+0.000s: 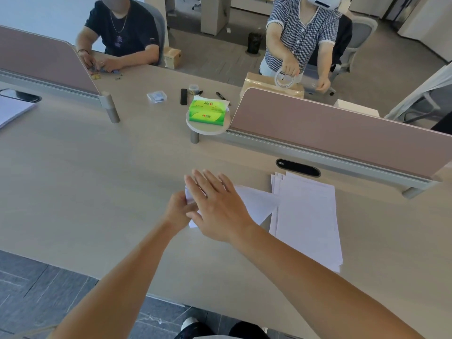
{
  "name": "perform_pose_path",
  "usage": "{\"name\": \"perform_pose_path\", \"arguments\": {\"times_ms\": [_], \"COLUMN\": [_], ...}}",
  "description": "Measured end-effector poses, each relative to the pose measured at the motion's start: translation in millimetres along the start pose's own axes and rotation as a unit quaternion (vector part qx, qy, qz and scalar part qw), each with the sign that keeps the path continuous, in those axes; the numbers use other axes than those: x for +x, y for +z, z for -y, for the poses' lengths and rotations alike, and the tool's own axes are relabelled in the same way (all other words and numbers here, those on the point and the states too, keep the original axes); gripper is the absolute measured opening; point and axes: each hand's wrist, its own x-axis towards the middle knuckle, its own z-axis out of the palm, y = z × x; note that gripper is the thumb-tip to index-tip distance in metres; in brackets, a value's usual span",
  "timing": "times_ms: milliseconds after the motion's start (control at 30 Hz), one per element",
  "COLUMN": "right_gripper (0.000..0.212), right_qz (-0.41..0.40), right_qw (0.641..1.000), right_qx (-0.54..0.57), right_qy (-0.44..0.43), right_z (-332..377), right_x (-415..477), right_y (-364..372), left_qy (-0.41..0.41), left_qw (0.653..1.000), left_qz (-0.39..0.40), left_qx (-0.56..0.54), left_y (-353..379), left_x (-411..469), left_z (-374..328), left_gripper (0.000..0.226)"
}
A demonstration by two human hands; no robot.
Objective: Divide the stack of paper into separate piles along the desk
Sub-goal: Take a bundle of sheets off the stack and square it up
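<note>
Left of white paper stack (308, 216): left hand (179, 209) pinches loose white sheets (254, 201); right hand (217, 206) flat, fingers straight, over them.

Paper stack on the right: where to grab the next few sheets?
Pinch the stack at its far-left corner, coming from the left: edges are fanned there, so a thumb can likely slip under a few. It lies flat on the desk, so no top-down purchase. The right hand is open; the left hand holds sheets.

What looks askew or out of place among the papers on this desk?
The paper stack is uneven: its sheets fan out at the far left corner. The loose sheet beside it lies tilted, not square.
</note>
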Motion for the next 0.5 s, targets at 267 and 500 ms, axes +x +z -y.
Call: {"name": "perform_pose_path", "arguments": {"times_ms": [267, 500], "right_gripper": [0.076, 0.085], "right_qz": [0.004, 0.009], "right_qw": [0.981, 0.984], "right_qx": [-0.052, -0.038], "right_qy": [0.188, 0.172], "right_z": [-60.0, -83.8], "right_x": [-53.5, -64.4], "right_y": [-22.2, -25.1], "left_qy": [-0.012, -0.023], "left_qw": [1.000, 0.999], "left_qz": [-0.020, -0.019], "left_qx": [0.018, 0.025], "left_y": [1.5, 3.1], "left_x": [-0.8, 2.0], "left_z": [-3.1, -2.4], "left_gripper": [0.042, 0.038]}}
